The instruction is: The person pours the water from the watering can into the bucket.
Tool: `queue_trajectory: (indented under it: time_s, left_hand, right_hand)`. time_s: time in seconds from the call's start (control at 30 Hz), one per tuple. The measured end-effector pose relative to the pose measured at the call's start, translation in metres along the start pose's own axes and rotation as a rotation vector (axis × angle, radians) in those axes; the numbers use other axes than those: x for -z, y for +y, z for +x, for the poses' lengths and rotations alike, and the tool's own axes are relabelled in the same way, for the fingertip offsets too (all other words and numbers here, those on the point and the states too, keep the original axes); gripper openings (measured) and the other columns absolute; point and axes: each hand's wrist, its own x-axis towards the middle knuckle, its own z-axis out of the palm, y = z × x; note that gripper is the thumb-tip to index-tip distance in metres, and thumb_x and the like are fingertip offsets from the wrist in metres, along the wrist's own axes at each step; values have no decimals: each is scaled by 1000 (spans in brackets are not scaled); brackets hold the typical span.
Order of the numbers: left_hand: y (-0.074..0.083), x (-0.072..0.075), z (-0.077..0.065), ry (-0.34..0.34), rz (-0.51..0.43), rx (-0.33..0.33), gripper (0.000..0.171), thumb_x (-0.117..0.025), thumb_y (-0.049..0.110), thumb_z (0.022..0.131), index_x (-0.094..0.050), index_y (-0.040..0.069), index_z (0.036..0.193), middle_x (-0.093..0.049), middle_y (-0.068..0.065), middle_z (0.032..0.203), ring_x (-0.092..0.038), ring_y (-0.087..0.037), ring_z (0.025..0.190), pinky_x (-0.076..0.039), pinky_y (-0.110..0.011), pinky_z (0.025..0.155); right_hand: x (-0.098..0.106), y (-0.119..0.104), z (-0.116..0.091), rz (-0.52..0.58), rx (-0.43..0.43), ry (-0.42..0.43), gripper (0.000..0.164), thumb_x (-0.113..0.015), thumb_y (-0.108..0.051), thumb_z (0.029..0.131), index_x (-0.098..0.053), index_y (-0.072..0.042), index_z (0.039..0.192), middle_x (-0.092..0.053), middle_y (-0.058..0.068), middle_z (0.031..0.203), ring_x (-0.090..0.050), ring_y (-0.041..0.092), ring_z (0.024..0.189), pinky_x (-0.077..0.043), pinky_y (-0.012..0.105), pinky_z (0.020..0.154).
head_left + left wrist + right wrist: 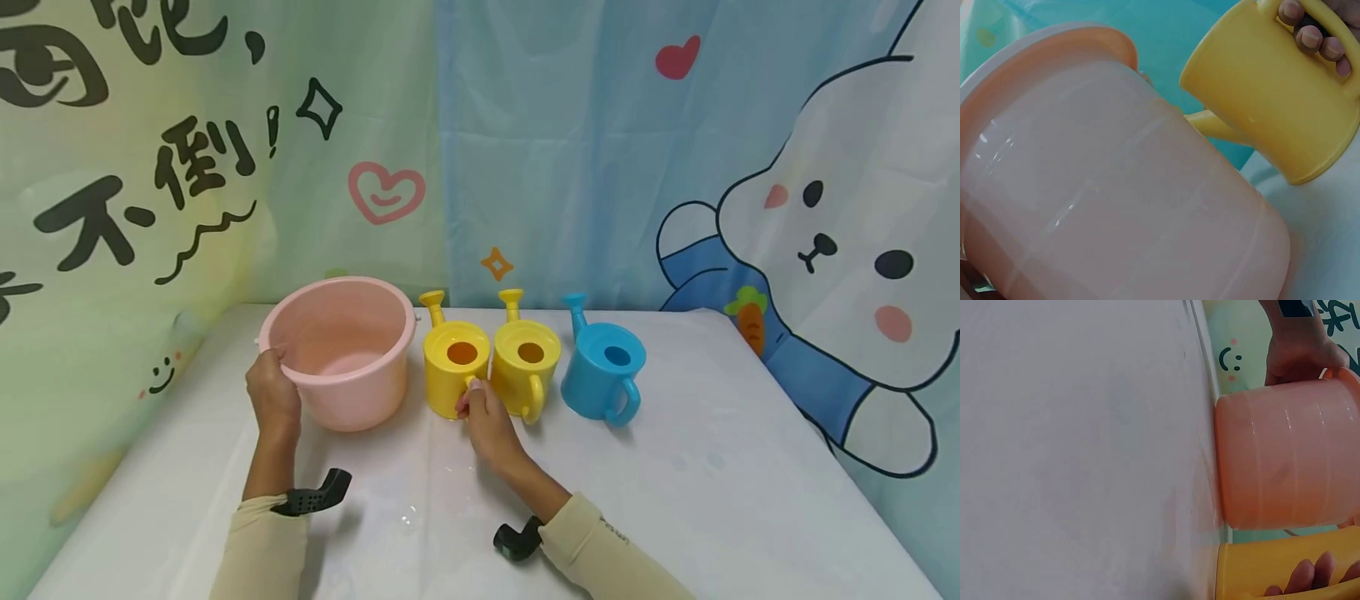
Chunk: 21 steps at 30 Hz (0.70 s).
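A pink bucket (pixel 352 400) stands on the white table, and my left hand (pixel 273 392) grips its rim at the near left side. Just right of it is a yellow watering can (pixel 442 375), its spout pointing to the back. My right hand (pixel 489 423) holds that can's handle; in the left wrist view the fingers (pixel 1309 39) curl through the handle. A second yellow watering can (pixel 517 375) stands close on the right, followed by a blue watering can (pixel 596 379). From the right wrist, the bucket (pixel 1285 456) shows beyond the held can (pixel 1254 565).
The white table (pixel 675 500) runs back to a printed curtain (pixel 540 167) with hearts, lettering and a rabbit. Each wrist carries a black camera mount, the left one (pixel 311 498) and the right one (pixel 517 540).
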Motion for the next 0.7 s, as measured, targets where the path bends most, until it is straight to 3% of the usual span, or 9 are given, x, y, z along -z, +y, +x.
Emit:
queue_trajectory:
  time_s: [0.4,0.57,0.7]
  left_hand:
    - [1,-4,-3,-21,-9,0,57,-28,29,98,-54,-8,132,-55,-17,135,-51,-29,118,-37,-33,95]
    - [1,-2,-4,-9,-20,4,56,-29,30,98,-56,-8,129,-58,-18,130,-51,-29,113,-38,-29,90]
    - [1,-2,-3,-1,-21,-8,56,-29,30,98,-57,-9,127,-59,-20,126,-51,-28,108,-37,-26,85]
  right_hand:
    - [10,3,-2,-80,17,-9,35,-29,-31,108,-49,-5,95,-50,6,85,-46,19,75,-40,32,71]
    - [14,5,-1,-17,12,-46,39,-34,-35,107,-54,-3,99,-58,8,93,-56,22,89,-47,36,83]
    - [20,1,-5,77,3,-74,43,-36,-34,106,-57,3,109,-62,14,105,-59,27,104,-45,41,96]
